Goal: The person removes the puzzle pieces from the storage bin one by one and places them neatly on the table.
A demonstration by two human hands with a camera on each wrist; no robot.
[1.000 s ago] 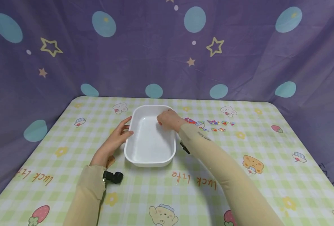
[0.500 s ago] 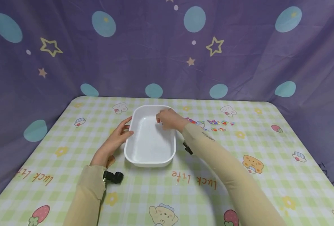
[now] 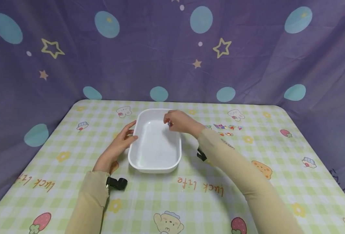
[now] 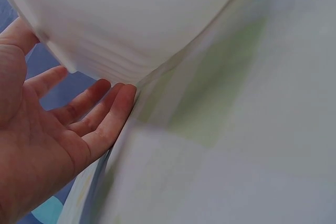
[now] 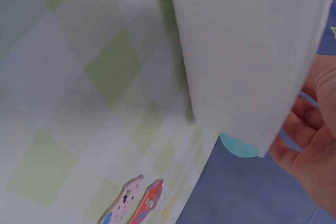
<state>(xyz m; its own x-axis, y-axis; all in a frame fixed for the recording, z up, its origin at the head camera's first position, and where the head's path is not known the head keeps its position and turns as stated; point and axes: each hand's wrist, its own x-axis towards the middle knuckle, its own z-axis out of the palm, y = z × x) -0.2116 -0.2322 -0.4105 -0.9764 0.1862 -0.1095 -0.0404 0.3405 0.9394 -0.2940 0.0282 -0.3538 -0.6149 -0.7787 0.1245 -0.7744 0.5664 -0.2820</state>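
Observation:
A white rectangular plastic tub (image 3: 154,169) stands on the table in the head view. My left hand (image 3: 118,146) rests against its left side, thumb at the rim and fingers lightly bent along the outer wall, as the left wrist view also shows. Over the tub's far right part, my right hand (image 3: 179,122) has curled fingers that pinch a small dark bluish piece (image 3: 170,123), mostly hidden by them. Right of the tub lie several flat, colourful, irregular pieces (image 3: 220,126); a pink one (image 5: 125,200) and a red one (image 5: 149,199) show in the right wrist view.
A green-and-white checked cloth (image 3: 157,195) with cartoon prints covers the table. Purple fabric (image 3: 149,55) with stars and dots hangs behind and on both sides. A black camera mount (image 3: 117,183) sits on the left wrist.
My right hand has moved slightly right and up out of the tub's middle, towards its far right rim, with the small piece now showing. My left hand and the tub have stayed in place.

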